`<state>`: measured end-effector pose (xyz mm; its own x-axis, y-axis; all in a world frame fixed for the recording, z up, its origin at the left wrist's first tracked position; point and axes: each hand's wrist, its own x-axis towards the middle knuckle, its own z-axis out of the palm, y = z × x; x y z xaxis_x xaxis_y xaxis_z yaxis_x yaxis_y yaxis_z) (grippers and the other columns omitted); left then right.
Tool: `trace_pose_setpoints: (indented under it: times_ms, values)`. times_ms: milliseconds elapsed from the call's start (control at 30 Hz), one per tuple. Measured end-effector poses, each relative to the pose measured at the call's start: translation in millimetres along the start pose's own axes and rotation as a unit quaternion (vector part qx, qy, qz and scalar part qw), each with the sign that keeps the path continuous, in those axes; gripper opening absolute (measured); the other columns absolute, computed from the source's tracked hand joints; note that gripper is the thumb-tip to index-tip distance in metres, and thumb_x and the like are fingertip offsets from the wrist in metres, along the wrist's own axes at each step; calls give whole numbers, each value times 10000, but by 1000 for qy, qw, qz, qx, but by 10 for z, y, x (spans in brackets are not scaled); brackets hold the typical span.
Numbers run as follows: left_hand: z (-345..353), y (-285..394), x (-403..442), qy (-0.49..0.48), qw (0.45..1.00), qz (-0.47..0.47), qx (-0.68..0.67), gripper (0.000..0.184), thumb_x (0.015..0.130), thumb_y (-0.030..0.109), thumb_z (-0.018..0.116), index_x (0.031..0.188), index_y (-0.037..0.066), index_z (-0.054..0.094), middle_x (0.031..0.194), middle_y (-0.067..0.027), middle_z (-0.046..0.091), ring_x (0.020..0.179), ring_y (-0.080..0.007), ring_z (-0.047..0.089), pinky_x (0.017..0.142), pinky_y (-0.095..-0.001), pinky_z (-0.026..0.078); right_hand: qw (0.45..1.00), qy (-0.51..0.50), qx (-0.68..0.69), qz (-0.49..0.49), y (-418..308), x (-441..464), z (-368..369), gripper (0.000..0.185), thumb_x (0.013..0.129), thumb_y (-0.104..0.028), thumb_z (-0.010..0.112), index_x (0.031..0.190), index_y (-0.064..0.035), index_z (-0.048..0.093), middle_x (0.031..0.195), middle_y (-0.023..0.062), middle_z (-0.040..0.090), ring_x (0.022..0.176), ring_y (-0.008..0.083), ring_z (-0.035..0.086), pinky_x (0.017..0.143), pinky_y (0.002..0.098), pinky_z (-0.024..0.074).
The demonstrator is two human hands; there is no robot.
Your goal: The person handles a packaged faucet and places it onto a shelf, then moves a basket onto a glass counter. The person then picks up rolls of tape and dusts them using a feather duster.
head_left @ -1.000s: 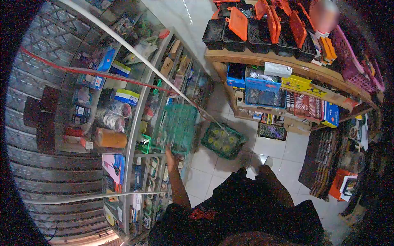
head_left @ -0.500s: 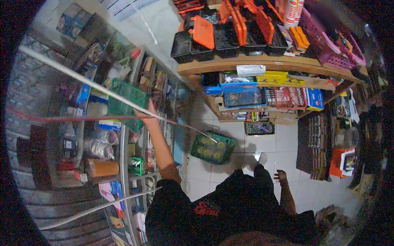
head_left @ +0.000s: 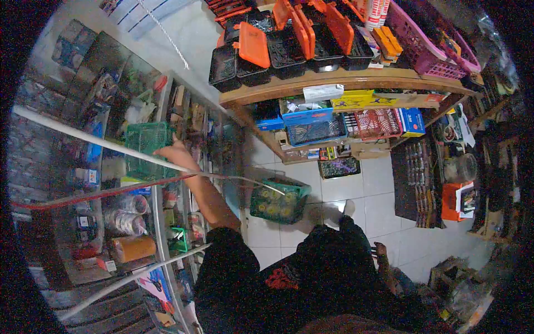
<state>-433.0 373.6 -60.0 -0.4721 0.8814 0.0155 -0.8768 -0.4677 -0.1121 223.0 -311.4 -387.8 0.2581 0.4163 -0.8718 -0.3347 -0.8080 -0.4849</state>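
Note:
At the shelf on the left, my left hand (head_left: 177,157) grips the near side of a green plastic basket (head_left: 147,146); some of its fingers are hidden behind the basket wall. A white rod or cable (head_left: 94,133) crosses in front of the basket and passes close to that hand. Below it runs a red cord (head_left: 105,190). My right hand (head_left: 381,249) hangs low beside my leg, its fingers loosely apart, holding nothing that I can see. On the tiled floor stands another green basket (head_left: 278,214) with several round yellowish items.
A wooden shelf (head_left: 356,83) ahead carries black boxes with orange lids (head_left: 253,45) and a pink basket (head_left: 439,67). Below are blue and red trays. Packed racks (head_left: 417,183) stand at right. A second white rod (head_left: 133,273) slants across the lower left.
My left hand and the green basket have moved slightly left and sit further in over the shelf. My right hand has dropped lower and closer to my leg. The view has shifted.

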Motion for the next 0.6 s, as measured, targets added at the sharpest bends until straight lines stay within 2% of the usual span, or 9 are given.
trace_pose_setpoints:
  times_ms: [33, 100, 233, 367, 467, 500, 533, 567, 600]
  values:
    - [255, -233, -371, -2, 930, -124, -345, 499, 991, 285, 430, 1403, 25, 325, 1316, -159, 521, 1196, -329, 491, 1005, -528, 400, 1000, 1, 0, -1, 25, 14, 19, 431, 881, -341, 568, 1217, -71, 561, 977, 120, 678, 712, 244, 658, 576, 410, 513]
    - [542, -318, -578, -6, 670, -207, -713, 525, 973, 276, 461, 1413, 27, 319, 1303, -174, 531, 1211, -344, 485, 1014, -543, 375, 1000, 2, -1, -4, 59, 10, 20, 423, 880, -333, 572, 1206, -63, 569, 981, 119, 679, 717, 239, 656, 581, 404, 515]
    - [701, -400, -146, -16, 367, -145, -919, 578, 927, 248, 533, 1405, 7, 316, 1301, -217, 519, 1219, -366, 470, 1048, -572, 302, 1000, 12, 1, -25, 4, 59, 22, 408, 876, -316, 580, 1184, -47, 585, 990, 118, 680, 727, 230, 654, 591, 394, 521]
    - [288, 278, 336, 100, 199, -309, -924, 623, 856, 234, 639, 1357, -18, 366, 1299, -214, 507, 1185, -341, 476, 1036, -515, 339, 998, 40, 2, -54, 104, 29, 101, 394, 873, -299, 588, 1161, -32, 601, 999, 116, 682, 737, 220, 651, 602, 383, 527]
    - [-10, 888, 733, 260, 144, -383, -875, 658, 802, 222, 718, 1320, -37, 404, 1298, -211, 498, 1159, -323, 479, 1027, -472, 367, 994, 70, -22, -85, 221, -38, 113, 383, 870, -287, 595, 1145, -20, 614, 1005, 115, 683, 745, 213, 649, 610, 375, 531]
    - [-58, 1052, 819, 299, 165, -401, -850, 670, 785, 219, 744, 1308, -43, 417, 1297, -210, 496, 1150, -317, 481, 1024, -458, 376, 992, 78, -37, -95, 276, -15, 85, 380, 869, -283, 597, 1139, -16, 618, 1008, 115, 684, 747, 211, 648, 612, 373, 533]
    - [-76, 1245, 904, 324, 213, -421, -820, 682, 767, 215, 771, 1295, -49, 430, 1297, -210, 493, 1141, -311, 482, 1021, -444, 386, 989, 83, -53, -108, 319, 9, 56, 377, 869, -278, 599, 1134, -12, 622, 1010, 114, 684, 750, 208, 648, 615, 370, 534]
    - [-95, 1433, 1003, 324, 311, -446, -774, 695, 749, 211, 797, 1283, -55, 443, 1296, -209, 490, 1133, -305, 483, 1018, -430, 395, 986, 87, -73, -124, 345, 37, 28, 373, 868, -274, 601, 1128, -8, 626, 1012, 114, 685, 752, 206, 647, 617, 367, 536]
    - [-84, 1580, 1065, 303, 501, -452, -673, 756, 750, 212, 793, 1333, -55, 392, 1338, -205, 455, 1205, -301, 441, 1056, -418, 354, 981, 88, -94, -145, 377, 92, -8, 370, 867, -270, 603, 1123, -4, 630, 1014, 113, 685, 755, 204, 646, 620, 365, 537]
